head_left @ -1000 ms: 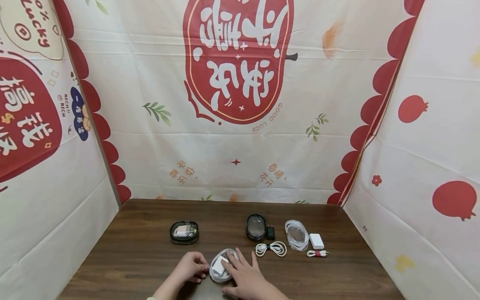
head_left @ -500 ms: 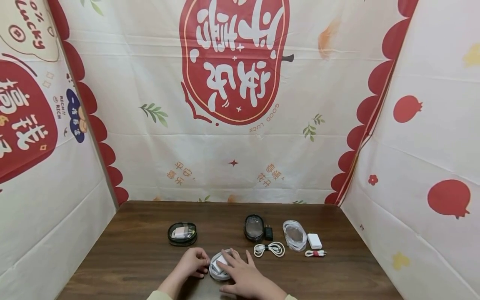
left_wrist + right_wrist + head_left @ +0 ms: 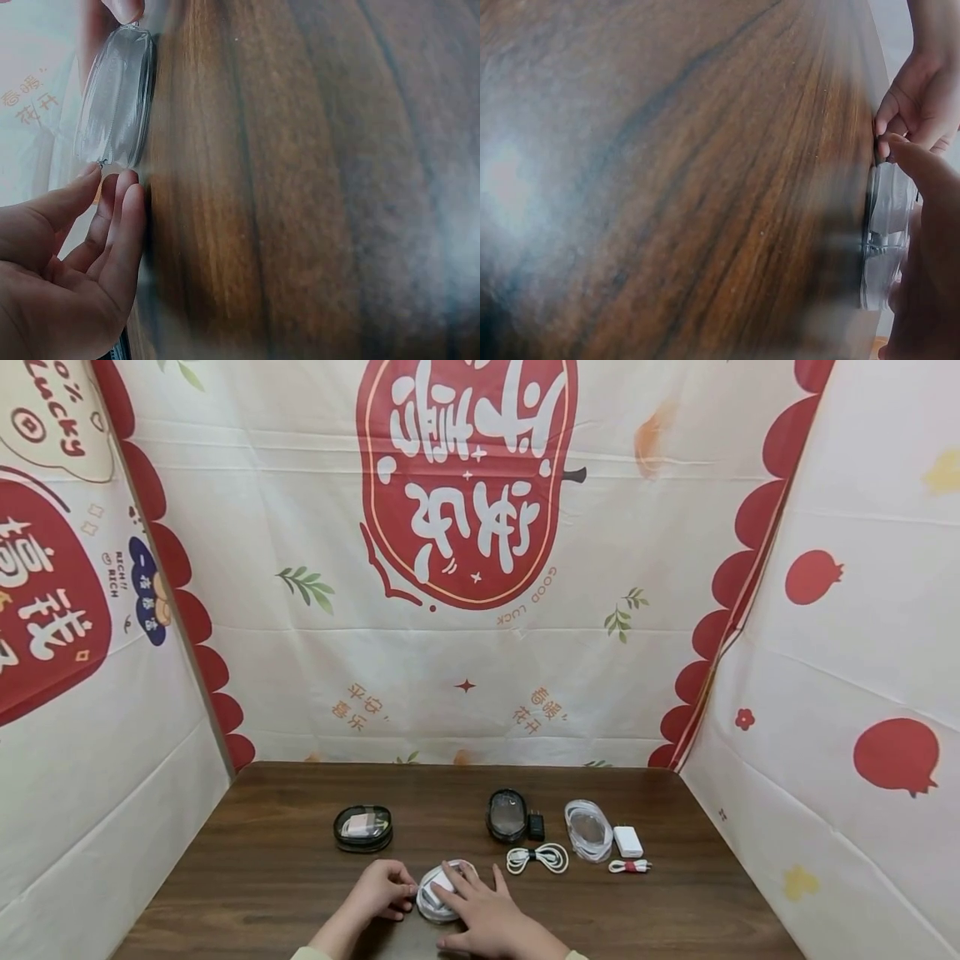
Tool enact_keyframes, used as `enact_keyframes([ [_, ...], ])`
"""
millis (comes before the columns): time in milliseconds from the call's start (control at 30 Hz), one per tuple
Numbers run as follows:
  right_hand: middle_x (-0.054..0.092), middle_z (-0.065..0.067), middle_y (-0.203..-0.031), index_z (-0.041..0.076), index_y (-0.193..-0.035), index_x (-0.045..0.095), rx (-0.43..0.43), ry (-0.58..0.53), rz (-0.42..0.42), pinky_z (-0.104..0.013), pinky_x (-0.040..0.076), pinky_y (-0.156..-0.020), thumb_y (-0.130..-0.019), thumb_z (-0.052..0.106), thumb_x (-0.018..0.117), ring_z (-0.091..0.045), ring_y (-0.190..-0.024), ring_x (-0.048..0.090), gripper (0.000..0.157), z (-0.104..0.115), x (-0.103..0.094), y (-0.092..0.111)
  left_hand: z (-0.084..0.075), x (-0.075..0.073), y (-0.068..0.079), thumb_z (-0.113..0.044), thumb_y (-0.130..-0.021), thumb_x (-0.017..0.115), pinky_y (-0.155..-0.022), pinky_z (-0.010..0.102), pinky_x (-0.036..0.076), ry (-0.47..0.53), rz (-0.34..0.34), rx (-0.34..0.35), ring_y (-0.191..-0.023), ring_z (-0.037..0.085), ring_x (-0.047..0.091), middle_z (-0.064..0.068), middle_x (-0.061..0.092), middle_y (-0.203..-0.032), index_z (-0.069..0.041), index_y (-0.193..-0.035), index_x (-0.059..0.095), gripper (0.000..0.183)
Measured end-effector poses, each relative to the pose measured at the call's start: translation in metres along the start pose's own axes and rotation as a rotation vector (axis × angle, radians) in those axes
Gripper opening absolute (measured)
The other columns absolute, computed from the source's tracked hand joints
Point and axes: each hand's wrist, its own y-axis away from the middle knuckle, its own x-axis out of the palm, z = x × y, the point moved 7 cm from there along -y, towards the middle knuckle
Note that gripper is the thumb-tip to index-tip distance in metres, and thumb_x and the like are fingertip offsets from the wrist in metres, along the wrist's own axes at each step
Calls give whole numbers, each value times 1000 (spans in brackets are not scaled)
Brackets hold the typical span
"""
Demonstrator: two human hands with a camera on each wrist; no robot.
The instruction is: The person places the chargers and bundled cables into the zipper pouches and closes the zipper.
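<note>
A clear oval zip case (image 3: 426, 910) with a white charger (image 3: 439, 887) inside lies near the front of the table. My left hand (image 3: 381, 892) is at its left end, thumb and fingertips pinching the small zipper pull (image 3: 101, 163). In the left wrist view the zipper runs along the case's side wall. My right hand (image 3: 487, 918) rests over the right part of the case, fingers spread and fairly straight across its top. That hand hides part of the case and charger. In the right wrist view, the clear case wall (image 3: 889, 202) shows beside my right thumb.
A black-rimmed case (image 3: 363, 828) holding a pale charger sits back left. Back right are another black-rimmed case (image 3: 507, 816), a black charger (image 3: 536, 827), a tied white cable (image 3: 537, 858), a clear case (image 3: 588, 832), a white charger (image 3: 627, 842) and a red-banded cable (image 3: 630, 867).
My right fingers have shifted slightly over the case and now cover more of the charger. My left hand stays at the case's left end. The head view has slid a little.
</note>
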Motion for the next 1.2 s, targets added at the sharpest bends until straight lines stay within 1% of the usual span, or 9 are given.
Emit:
enact_keyframes([
  [200, 13, 3, -149, 37, -140, 23, 20, -7, 11, -68, 9, -94, -79, 68, 40, -26, -133, 16, 70, -3, -4, 0, -3, 3, 2, -1, -79, 63, -46, 30, 51, 7, -5, -8, -57, 14, 59, 6, 61, -69, 4, -78, 57, 7],
  [333, 13, 3, -149, 37, -140, 23, 20, -21, 8, -68, 9, -94, -79, 68, 40, -26, -133, 16, 70, -3, -4, -1, -3, 1, 3, -1, -79, 64, -47, 30, 51, 18, -11, -16, -56, 13, 59, 5, 61, -69, 3, -78, 57, 8],
  [567, 13, 4, -149, 37, -140, 22, 24, -24, 1, -68, 11, -93, -79, 69, 39, -26, -133, 16, 71, -4, -3, -5, -2, -4, 9, -2, -78, 66, -46, 30, 51, 26, 18, -6, -56, 13, 58, 5, 60, -68, 4, -77, 57, 10],
  [667, 13, 3, -149, 36, -140, 23, 22, -33, 3, -68, 11, -93, -80, 68, 40, -26, -133, 15, 70, -3, -3, -4, -2, -1, 15, -1, -78, 65, -46, 29, 51, 25, 36, -19, -56, 12, 58, 5, 61, -68, 4, -77, 58, 9],
  [800, 13, 2, -149, 34, -140, 25, 20, -53, -1, -69, 11, -93, -80, 66, 42, -26, -133, 15, 70, -1, -5, -2, -5, 7, 22, -1, -78, 65, -47, 29, 51, 33, 54, -34, -56, 13, 59, 6, 62, -68, 3, -75, 58, 9],
  [933, 13, 2, -149, 34, -140, 25, 27, -62, -9, -69, 10, -93, -80, 66, 43, -26, -133, 15, 70, -1, -5, -2, -9, 12, 25, -1, -77, 66, -46, 29, 51, 34, 42, -37, -55, 13, 60, 6, 62, -67, 2, -75, 58, 9],
  [1200, 16, 2, -148, 34, -140, 27, 43, -50, -17, -68, 8, -93, -79, 67, 42, -26, -133, 15, 70, 1, -3, -1, -2, 13, 29, -1, -81, 61, -46, 31, 51, 56, 5, -67, -56, 15, 60, 7, 61, -69, 1, -80, 56, 6],
])
